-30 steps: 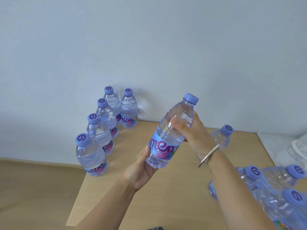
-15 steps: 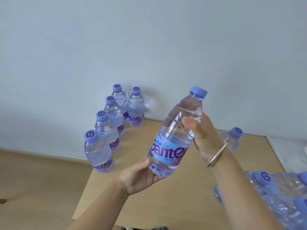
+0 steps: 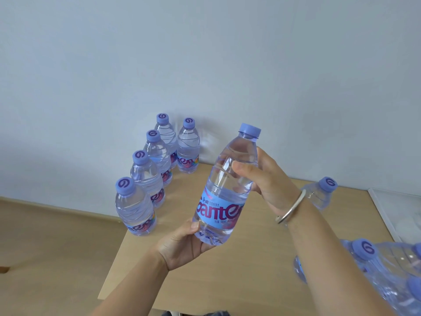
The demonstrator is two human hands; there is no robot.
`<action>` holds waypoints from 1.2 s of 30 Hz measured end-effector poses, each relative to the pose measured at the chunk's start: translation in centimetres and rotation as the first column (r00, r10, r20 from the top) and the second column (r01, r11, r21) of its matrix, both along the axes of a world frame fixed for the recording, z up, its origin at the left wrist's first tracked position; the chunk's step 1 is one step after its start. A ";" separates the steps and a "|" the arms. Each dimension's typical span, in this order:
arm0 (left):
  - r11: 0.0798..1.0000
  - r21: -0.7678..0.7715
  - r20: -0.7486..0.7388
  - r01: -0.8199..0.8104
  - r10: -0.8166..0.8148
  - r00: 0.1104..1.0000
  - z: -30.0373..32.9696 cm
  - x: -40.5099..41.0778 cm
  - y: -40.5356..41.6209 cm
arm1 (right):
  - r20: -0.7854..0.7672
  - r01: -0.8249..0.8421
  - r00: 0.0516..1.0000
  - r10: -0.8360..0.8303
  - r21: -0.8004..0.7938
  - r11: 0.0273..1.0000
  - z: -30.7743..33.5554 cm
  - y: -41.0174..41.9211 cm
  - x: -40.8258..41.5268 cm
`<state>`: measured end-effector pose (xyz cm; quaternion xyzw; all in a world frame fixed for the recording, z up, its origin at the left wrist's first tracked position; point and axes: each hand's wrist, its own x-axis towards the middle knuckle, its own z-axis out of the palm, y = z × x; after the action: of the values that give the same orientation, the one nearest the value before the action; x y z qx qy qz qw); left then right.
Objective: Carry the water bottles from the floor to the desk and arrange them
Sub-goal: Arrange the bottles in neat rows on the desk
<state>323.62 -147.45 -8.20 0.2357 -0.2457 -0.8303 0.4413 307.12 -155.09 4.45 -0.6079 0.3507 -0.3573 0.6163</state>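
Wooden desk (image 3: 262, 270): five full bottles (image 3: 145, 179) line its left edge to the wall, bare top beside them. Your left hand (image 3: 182, 245) cups the held bottle's (image 3: 224, 185) base; your right hand (image 3: 266, 179) clasps its shoulder, above the desk. More bottles (image 3: 387, 265) crowd the right.

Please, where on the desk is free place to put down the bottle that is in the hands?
Free: the bare desk between the row of five standing bottles along its left edge and the bottle behind the right wrist. Also free: beside the back bottle, along the wall. Crowded: the lower right, with wrapped bottles.
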 end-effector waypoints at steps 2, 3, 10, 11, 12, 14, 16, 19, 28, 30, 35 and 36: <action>1.000 -0.019 0.092 -0.006 0.007 0.996 0.0 0.5 0.0 | -0.019 0.020 1.000 -0.020 -0.008 1.000 -0.5 -0.1 0.3; 0.999 -0.038 0.149 0.001 0.004 0.989 0.1 0.8 0.0 | -0.043 0.027 0.999 -0.027 -0.017 1.000 -0.9 -0.1 0.5; 0.987 -0.134 0.391 -0.087 0.134 0.910 -0.6 1.8 -0.2 | -0.168 0.024 0.985 -0.028 -0.029 0.999 -3.1 -1.1 2.3; 0.980 -0.164 0.435 -0.115 0.177 0.883 -0.8 1.9 -0.4 | -0.179 0.038 0.983 -0.042 -0.026 0.999 -3.4 -1.4 2.6; 0.971 -0.195 0.475 -0.139 0.218 0.853 -1.0 2.0 -0.5 | -0.191 0.053 0.980 -0.057 -0.028 0.998 -3.7 -1.6 3.0; 0.955 -0.242 0.572 -0.172 0.284 0.770 -1.6 2.2 -0.9 | -0.232 0.072 0.969 -0.083 -0.053 0.996 -4.1 -2.1 3.9; 0.941 -0.257 0.691 -0.220 0.338 0.639 -2.5 2.3 -1.4 | -0.275 0.068 0.957 -0.088 -0.083 0.994 -4.5 -2.6 4.9; 0.911 -0.264 0.842 -0.317 0.378 0.385 -3.5 2.1 -2.5 | -0.324 0.082 0.939 -0.118 -0.122 0.989 -5.5 -3.6 6.2; 0.863 -0.232 0.910 -0.448 0.355 0.213 -4.8 1.6 -5.8 | -0.363 0.237 0.887 -0.286 -0.173 0.956 -9.5 -7.1 10.1; 0.885 -0.183 0.923 -0.427 0.305 0.237 -5.3 1.6 -6.1 | -0.371 0.238 0.881 -0.294 -0.188 0.953 -10.2 -7.7 10.6; 0.903 -0.135 0.924 -0.407 0.263 0.278 -6.3 2.1 -7.6 | -0.381 0.243 0.874 -0.303 -0.198 0.950 -11.4 -8.9 11.8; 0.900 -0.117 0.916 -0.420 0.261 0.304 -6.4 2.2 -7.9 | -0.380 0.239 0.876 -0.297 -0.192 0.952 -11.6 -9.0 11.9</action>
<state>325.83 -155.37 -14.61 0.7306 -0.3306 -0.4624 0.3783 319.07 -164.10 -7.17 -0.6555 0.5255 -0.3294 0.4309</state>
